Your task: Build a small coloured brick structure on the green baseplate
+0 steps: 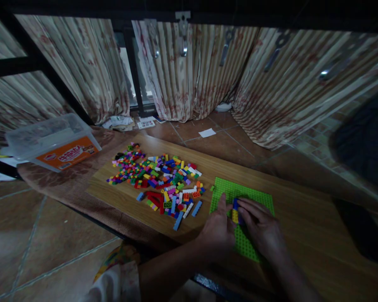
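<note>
A small block of toy building bricks, blue at the far end and yellow nearer me, sits on the bright green studded baseplate. My right hand closes on it from the right, thumb and fingers against the blue part. On the block's left side is my left hand; its index finger stretches out over the baseplate, apart from the thumb. The other left fingers are partly hidden, close to the yellow bricks. Whether the block is pressed down onto the studs cannot be seen.
Left of the baseplate, many loose coloured bricks spread over the wooden tabletop. A clear plastic box with an orange label stands beyond them. A dark flat object lies at the right. Curtains hang behind.
</note>
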The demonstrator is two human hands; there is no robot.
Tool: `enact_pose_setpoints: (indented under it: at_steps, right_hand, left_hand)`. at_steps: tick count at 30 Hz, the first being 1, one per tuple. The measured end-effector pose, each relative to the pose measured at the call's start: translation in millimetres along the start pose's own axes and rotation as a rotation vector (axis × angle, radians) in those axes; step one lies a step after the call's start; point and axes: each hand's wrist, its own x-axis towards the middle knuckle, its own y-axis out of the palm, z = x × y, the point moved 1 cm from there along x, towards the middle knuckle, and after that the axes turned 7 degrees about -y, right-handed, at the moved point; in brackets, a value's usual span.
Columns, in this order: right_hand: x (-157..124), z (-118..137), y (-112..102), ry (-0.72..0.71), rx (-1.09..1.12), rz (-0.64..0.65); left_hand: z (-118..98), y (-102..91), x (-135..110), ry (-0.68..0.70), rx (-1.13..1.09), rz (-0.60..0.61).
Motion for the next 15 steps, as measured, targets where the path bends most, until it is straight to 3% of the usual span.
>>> enact_pose_setpoints:
  at_steps: [15]
  right_hand:
    - [-1.1,0.6,-0.2,-0.038,-0.057,0.002]
  left_hand:
    - [-8.7,-0.3,-5.7,0.041,0.143,0.016]
